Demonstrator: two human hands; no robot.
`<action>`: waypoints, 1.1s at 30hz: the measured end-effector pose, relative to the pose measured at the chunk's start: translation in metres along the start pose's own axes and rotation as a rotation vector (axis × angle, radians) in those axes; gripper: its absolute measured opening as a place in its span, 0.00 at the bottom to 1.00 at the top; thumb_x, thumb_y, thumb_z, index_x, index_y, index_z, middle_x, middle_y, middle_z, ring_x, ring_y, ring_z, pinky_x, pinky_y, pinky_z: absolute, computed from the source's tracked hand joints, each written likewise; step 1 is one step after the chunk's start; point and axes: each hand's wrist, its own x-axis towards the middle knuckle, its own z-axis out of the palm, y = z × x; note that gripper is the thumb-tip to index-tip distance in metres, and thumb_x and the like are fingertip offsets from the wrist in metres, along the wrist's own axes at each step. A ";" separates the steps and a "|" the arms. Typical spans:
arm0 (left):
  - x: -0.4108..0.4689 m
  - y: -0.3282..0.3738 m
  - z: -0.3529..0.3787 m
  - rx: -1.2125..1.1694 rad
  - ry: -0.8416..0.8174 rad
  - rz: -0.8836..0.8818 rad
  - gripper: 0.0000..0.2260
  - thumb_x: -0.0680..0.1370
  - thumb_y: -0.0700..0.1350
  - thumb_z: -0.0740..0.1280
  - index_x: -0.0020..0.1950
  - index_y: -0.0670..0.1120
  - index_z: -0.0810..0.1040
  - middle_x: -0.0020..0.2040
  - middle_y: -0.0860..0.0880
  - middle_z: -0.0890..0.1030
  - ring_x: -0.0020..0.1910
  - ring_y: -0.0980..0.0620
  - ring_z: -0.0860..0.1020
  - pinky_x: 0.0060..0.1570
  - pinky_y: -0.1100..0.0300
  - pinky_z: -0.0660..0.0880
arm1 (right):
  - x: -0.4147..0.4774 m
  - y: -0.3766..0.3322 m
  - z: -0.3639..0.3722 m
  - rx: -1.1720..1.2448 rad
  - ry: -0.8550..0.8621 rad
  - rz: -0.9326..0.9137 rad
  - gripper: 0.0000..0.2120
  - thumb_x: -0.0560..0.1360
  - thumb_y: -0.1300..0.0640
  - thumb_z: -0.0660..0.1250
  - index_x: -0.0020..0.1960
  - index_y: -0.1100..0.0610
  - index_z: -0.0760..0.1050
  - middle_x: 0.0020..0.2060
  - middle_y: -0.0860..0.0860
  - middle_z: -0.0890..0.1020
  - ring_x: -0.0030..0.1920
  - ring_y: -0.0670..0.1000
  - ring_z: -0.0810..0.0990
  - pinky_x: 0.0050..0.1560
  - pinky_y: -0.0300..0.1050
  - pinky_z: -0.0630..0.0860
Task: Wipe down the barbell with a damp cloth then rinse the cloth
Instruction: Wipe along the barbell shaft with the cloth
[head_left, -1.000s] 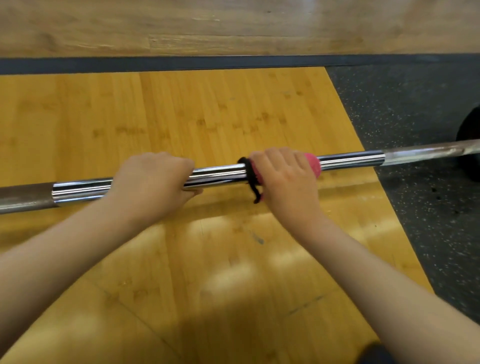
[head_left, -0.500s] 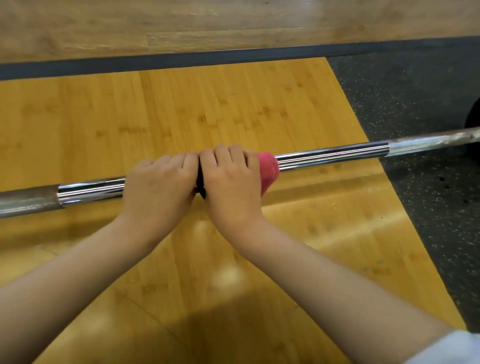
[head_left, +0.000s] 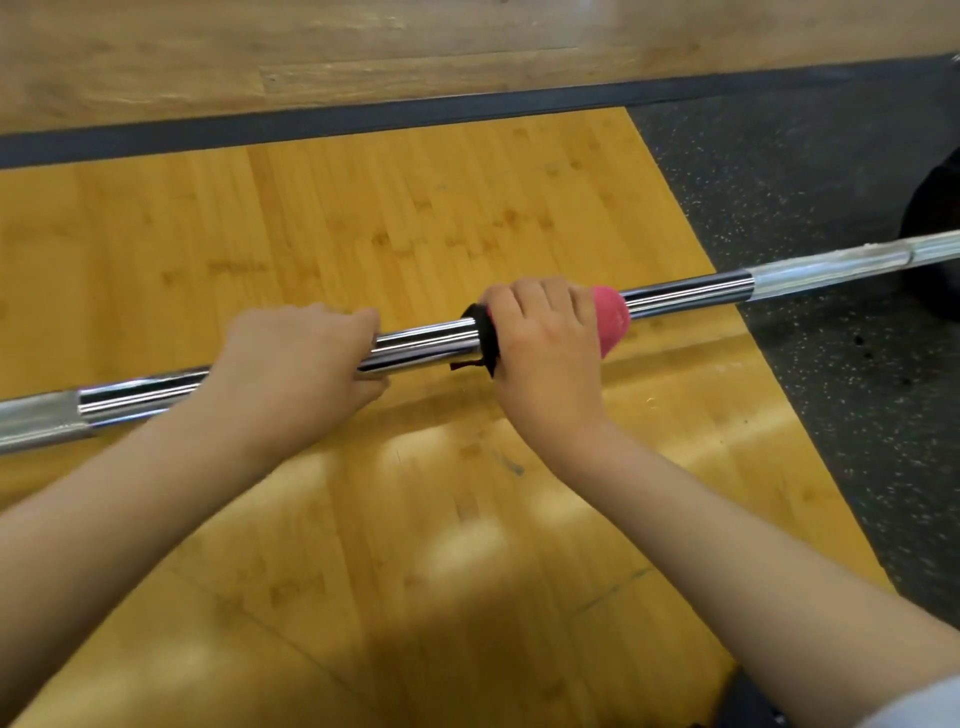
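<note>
A chrome barbell (head_left: 685, 293) runs across the view from lower left to upper right, just above a yellow wooden platform. My left hand (head_left: 296, 358) grips the bar's shiny middle section. A short stretch of bare bar separates it from my right hand (head_left: 545, 353), which is wrapped round a pink cloth (head_left: 613, 319) with a black edge and holds that cloth around the bar. The pink end sticks out to the right of my fingers; the black edge shows at the left of my hand.
The wooden platform (head_left: 415, 218) lies under the bar. Black speckled rubber flooring (head_left: 831, 171) borders it on the right, where a dark weight plate (head_left: 935, 228) sits at the bar's far end. A dark strip and a wooden wall base run along the top.
My right hand has slid the cloth to the right along the bar, away from my left hand, which it was touching half a second ago. My left hand keeps its grip.
</note>
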 end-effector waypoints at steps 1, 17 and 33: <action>-0.009 0.005 0.007 0.071 0.112 0.043 0.13 0.68 0.47 0.75 0.40 0.46 0.71 0.31 0.49 0.73 0.29 0.45 0.73 0.26 0.63 0.52 | 0.000 -0.009 0.000 -0.001 0.007 0.019 0.06 0.70 0.64 0.66 0.46 0.57 0.77 0.39 0.54 0.78 0.43 0.59 0.76 0.48 0.51 0.66; 0.032 -0.017 -0.016 -0.590 -0.688 -0.016 0.17 0.72 0.55 0.73 0.36 0.45 0.71 0.25 0.50 0.74 0.25 0.51 0.70 0.30 0.58 0.67 | -0.005 0.019 -0.009 -0.002 -0.055 -0.108 0.16 0.64 0.65 0.68 0.52 0.58 0.78 0.42 0.53 0.79 0.45 0.58 0.78 0.50 0.49 0.68; -0.003 0.006 0.026 0.019 0.261 0.035 0.15 0.61 0.36 0.77 0.33 0.43 0.69 0.22 0.44 0.71 0.19 0.43 0.71 0.27 0.68 0.50 | 0.002 -0.050 -0.001 0.047 0.002 -0.149 0.10 0.71 0.60 0.59 0.47 0.57 0.78 0.39 0.52 0.78 0.42 0.57 0.77 0.47 0.49 0.68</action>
